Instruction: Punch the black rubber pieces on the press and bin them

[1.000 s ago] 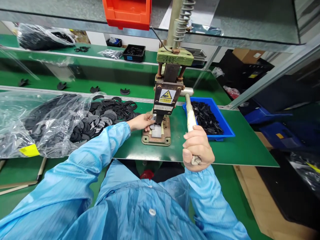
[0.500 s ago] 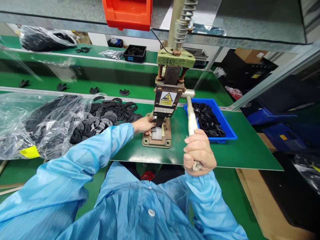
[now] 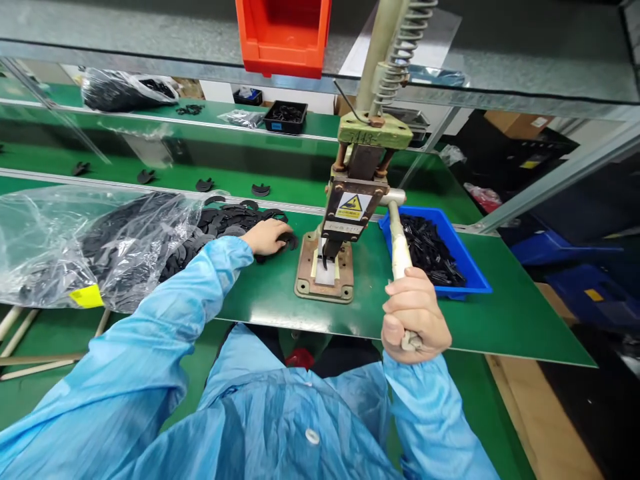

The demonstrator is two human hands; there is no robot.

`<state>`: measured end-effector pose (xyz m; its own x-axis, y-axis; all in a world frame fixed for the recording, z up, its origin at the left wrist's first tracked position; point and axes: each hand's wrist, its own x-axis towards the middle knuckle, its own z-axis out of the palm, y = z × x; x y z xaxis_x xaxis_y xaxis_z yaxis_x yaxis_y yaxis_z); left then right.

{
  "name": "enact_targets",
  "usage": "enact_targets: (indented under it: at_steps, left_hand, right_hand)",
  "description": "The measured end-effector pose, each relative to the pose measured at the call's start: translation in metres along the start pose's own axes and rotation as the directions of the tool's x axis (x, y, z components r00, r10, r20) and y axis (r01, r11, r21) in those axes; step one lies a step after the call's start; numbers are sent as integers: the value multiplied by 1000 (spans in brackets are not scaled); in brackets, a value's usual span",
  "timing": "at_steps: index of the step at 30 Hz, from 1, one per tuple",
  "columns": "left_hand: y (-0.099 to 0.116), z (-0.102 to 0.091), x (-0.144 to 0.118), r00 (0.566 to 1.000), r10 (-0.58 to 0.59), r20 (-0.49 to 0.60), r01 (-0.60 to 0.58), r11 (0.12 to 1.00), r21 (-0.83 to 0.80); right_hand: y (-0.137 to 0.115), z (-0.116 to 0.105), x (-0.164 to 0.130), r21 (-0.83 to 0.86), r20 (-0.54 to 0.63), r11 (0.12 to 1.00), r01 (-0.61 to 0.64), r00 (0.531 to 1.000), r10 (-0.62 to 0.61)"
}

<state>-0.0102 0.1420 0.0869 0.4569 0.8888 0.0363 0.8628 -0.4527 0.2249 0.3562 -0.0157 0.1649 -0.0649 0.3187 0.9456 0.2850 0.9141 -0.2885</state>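
Observation:
A small hand press (image 3: 345, 213) with a yellow warning label stands on a green board (image 3: 450, 320). My right hand (image 3: 414, 313) is closed around the press lever (image 3: 399, 243), near its lower end. My left hand (image 3: 269, 236) lies palm down on the edge of a pile of flat black parts (image 3: 220, 227), just left of the press base. Whether its fingers grip a part is hidden. A dark piece hangs under the press head above the white base plate (image 3: 327, 273).
A clear plastic bag (image 3: 75, 247) of black parts lies at the left. A blue tray (image 3: 440, 250) with black pieces sits right of the press. An orange bin (image 3: 283, 33) hangs overhead. A conveyor belt with scattered black parts runs behind. Blue bins sit at the far right.
My left hand has pulled away from the press base and moved left onto the pile of black parts. My right hand stays on the lever. The view has shifted left.

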Motion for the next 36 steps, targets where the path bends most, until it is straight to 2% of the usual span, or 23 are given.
enact_targets:
  at_steps: [2,4,12,20,28,32,36]
  left_hand:
    - [-8,-3,15,992,32,123,-39,998,51]
    - [-6,-3,27,978,36,205,-53,996,77]
    - [-1,-8,54,949,93,300,-136,983,127]
    - [-1,-3,60,963,98,250,-140,978,156]
    - [9,5,67,997,-29,71,16,984,177]
    - [9,-15,48,998,-61,-33,66,983,171]
    - [10,-38,5,998,3,-63,7,988,154]
  right_hand:
    - [0,-1,0,-8,10,1000,-3,1000,3]
    - [0,-1,0,-11,9,1000,-6,1000,6]
    - [-2,-1,0,-19,6,1000,-9,1000,9]
    - [-2,0,0,-23,-11,1000,-1,1000,1]
    - [-1,1,-1,-29,-15,1000,-1,1000,1]
    - [-1,1,0,-34,-14,999,8,1000,-8]
    - [1,2,-1,-32,-20,999,0,1000,-1]
